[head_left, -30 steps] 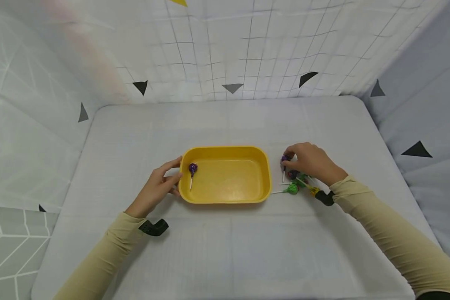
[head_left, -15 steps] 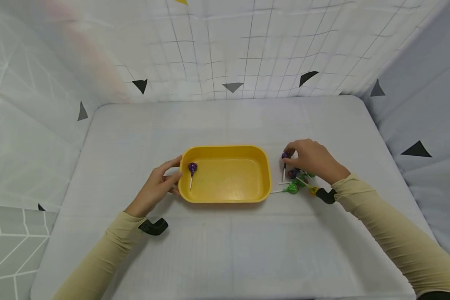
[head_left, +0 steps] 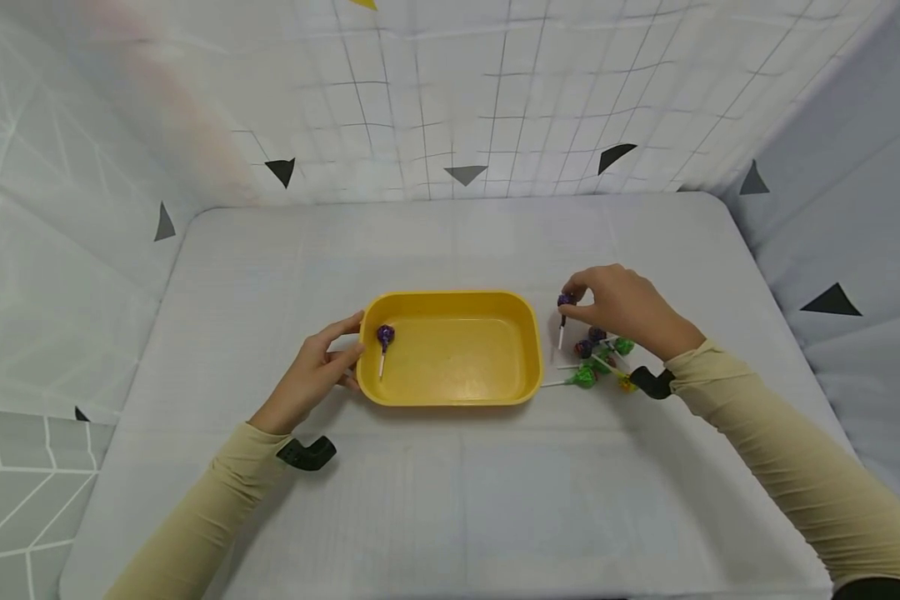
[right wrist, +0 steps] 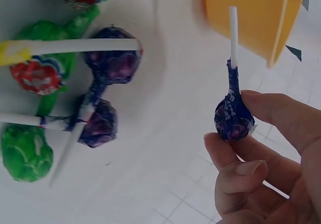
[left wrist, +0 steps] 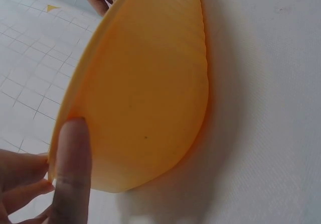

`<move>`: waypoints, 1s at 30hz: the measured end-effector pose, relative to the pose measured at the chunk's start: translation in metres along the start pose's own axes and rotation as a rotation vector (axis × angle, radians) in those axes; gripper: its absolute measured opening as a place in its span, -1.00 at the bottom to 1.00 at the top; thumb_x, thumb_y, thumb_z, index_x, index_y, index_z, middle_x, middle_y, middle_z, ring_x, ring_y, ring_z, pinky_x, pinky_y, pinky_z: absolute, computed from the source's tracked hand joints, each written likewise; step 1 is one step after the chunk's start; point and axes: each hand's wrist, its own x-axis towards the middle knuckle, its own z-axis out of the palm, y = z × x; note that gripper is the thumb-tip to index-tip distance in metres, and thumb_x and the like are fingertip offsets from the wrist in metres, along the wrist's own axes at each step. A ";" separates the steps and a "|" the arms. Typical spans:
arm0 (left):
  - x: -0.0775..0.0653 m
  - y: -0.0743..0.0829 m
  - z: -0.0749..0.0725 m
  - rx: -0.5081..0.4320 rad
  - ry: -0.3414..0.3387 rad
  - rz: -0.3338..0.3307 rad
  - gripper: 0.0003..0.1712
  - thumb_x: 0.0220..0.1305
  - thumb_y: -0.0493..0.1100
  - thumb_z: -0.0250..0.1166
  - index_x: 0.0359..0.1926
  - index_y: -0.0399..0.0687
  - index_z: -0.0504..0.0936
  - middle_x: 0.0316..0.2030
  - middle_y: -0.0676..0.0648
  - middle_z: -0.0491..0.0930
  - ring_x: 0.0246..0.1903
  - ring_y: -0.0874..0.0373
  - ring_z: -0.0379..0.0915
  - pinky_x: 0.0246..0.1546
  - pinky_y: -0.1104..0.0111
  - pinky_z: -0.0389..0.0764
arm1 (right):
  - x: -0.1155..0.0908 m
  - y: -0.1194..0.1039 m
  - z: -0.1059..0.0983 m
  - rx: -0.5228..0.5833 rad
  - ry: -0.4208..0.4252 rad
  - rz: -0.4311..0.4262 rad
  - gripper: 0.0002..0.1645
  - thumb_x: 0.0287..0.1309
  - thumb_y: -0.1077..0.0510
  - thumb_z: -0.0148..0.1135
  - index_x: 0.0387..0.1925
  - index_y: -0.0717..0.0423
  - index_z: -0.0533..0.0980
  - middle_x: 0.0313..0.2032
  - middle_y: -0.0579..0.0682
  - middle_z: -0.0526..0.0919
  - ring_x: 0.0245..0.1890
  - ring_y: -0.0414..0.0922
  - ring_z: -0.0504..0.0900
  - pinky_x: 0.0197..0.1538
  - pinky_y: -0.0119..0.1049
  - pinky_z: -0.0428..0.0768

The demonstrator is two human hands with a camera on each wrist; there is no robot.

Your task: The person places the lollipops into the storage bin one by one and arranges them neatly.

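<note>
At its left end, the yellow tray [head_left: 457,392] is held at the rim by my left hand [head_left: 307,379]; in the left wrist view one finger [left wrist: 74,163] lies against the outer wall and other fingertips reach the rim. My right hand [head_left: 626,308] pinches a purple-wrapped lollipop [right wrist: 232,116] by its candy head, between thumb and fingers. Its white stick points down in the head view, above the cloth right of the tray. Another purple lollipop [head_left: 386,335] lies inside the tray near the left wall.
Right of the tray lies a loose pile of several lollipops: purple [right wrist: 114,56], green [head_left: 585,377] and yellow [head_left: 627,383]. One green lollipop's stick points toward the tray's right edge. White cloth [head_left: 420,500] covers the table, with patterned sheets [head_left: 450,100] around it.
My right hand has moved slightly up and away from the pile with the purple lollipop, uncovering more of the lollipops beneath. The left hand and the tray have stayed in place.
</note>
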 end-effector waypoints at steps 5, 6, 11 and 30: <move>0.000 0.000 0.000 0.002 0.000 0.005 -0.34 0.60 -0.09 0.13 0.61 0.09 0.19 0.53 -0.17 0.21 -0.35 0.12 0.66 -0.28 0.31 0.81 | 0.000 -0.005 -0.005 -0.001 0.009 -0.014 -0.60 0.28 -0.01 0.44 0.02 0.16 0.71 -0.13 0.09 0.79 -0.17 0.03 0.71 -0.09 0.03 0.77; 0.000 0.000 0.000 0.003 0.000 0.006 -0.34 0.60 -0.09 0.13 0.61 0.09 0.19 0.53 -0.18 0.21 -0.35 0.12 0.66 -0.28 0.31 0.81 | 0.000 -0.006 -0.006 -0.002 0.010 -0.016 -0.60 0.28 -0.01 0.43 0.02 0.16 0.71 -0.13 0.09 0.79 -0.16 0.03 0.70 -0.08 0.03 0.77; -0.001 0.000 0.000 0.004 -0.002 0.007 -0.34 0.61 -0.09 0.12 0.61 0.08 0.19 0.54 -0.17 0.20 -0.35 0.13 0.66 -0.27 0.31 0.81 | 0.003 -0.012 -0.010 -0.010 0.017 -0.029 -0.61 0.29 -0.03 0.42 0.00 0.14 0.71 -0.13 0.07 0.79 -0.14 0.03 0.70 -0.09 0.02 0.77; -0.001 0.000 -0.002 0.001 -0.007 0.013 -0.34 0.61 -0.08 0.12 0.61 0.08 0.19 0.55 -0.16 0.19 -0.34 0.13 0.67 -0.26 0.29 0.81 | 0.016 -0.040 -0.022 -0.048 -0.001 -0.092 -0.65 0.28 -0.01 0.43 -0.01 0.11 0.72 -0.11 0.06 0.79 -0.18 0.00 0.70 -0.10 -0.01 0.79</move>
